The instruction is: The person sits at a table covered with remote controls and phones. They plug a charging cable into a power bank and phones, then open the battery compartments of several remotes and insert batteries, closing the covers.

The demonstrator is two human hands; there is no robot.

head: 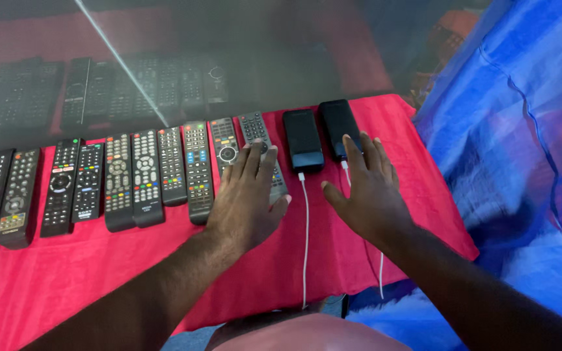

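Left hand [245,198] flat and spread, fingers released, palm down over grey slim plastic remote control [261,146] at right end of the row; fingertips touching its upper buttons, nothing grasped; right hand [369,192] likewise open and splayed, hovering over red cloth table cover [99,273], fingertips just reaching lower edge of right black glossy rectangular phone [337,127]; not gripping it; left black glossy phone [303,140] lying just beside, between grey remote and right phone; thin white charging cables [305,234] running from both phones down toward cloth's near edge; row of dark button-covered remotes [131,179] laid side by side, upright, stretching left across cloth; blue plastic tarp [521,162] draped at right; judging by layout: remotes and phones already lined up in neat order, phones plugged in; grey remote slightly angled, possibly last piece left to straighten; nothing lifted at present.
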